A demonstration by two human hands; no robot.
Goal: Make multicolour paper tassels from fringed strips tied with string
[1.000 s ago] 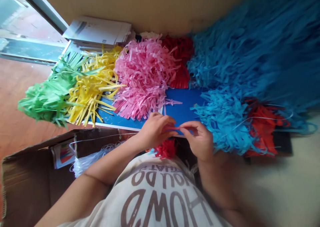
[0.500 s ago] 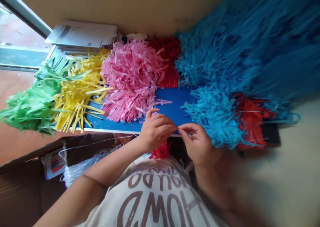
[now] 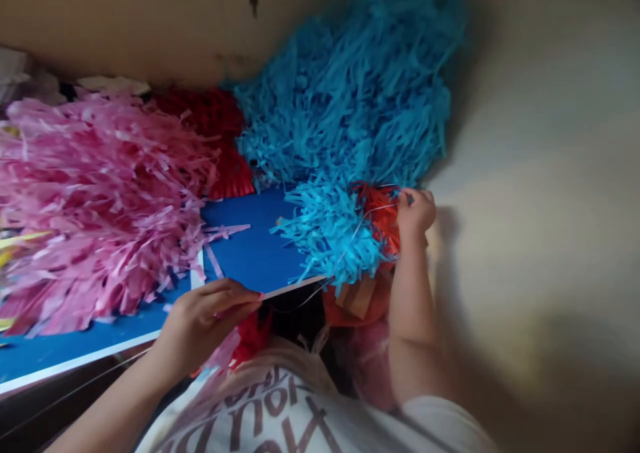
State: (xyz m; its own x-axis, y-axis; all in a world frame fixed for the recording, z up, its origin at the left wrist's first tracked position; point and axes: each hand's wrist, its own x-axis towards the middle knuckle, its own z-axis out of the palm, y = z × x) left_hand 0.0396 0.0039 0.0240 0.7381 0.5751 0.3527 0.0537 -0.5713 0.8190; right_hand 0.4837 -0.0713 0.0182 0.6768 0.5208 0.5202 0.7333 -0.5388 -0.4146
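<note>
Behind the blue bench (image 3: 250, 253), a tan wall (image 3: 175, 26) rises past a big heap of blue fringe (image 3: 350, 93), with pink fringe (image 3: 110, 200) piled on the left. At the bench's front edge, the left hand (image 3: 205, 320) has its grip pinched on a sliver of pink paper (image 3: 261, 297), just above some red fringe (image 3: 253, 340). Well apart from it, the right hand (image 3: 416, 210) reaches to the orange-red paper (image 3: 384, 218), its fingertips at the white string (image 3: 361, 218); the light is dim there, so I can't tell whether that grip has closed on it. Since the string lies across the smaller blue bunch (image 3: 337, 236), it would be best drawn upward and slowly, clear of the strands, where a sideways tug could snag. A light, level pinch on the left should spare the thin paper from creasing, and a little slack between the hands would save it from tearing.
</note>
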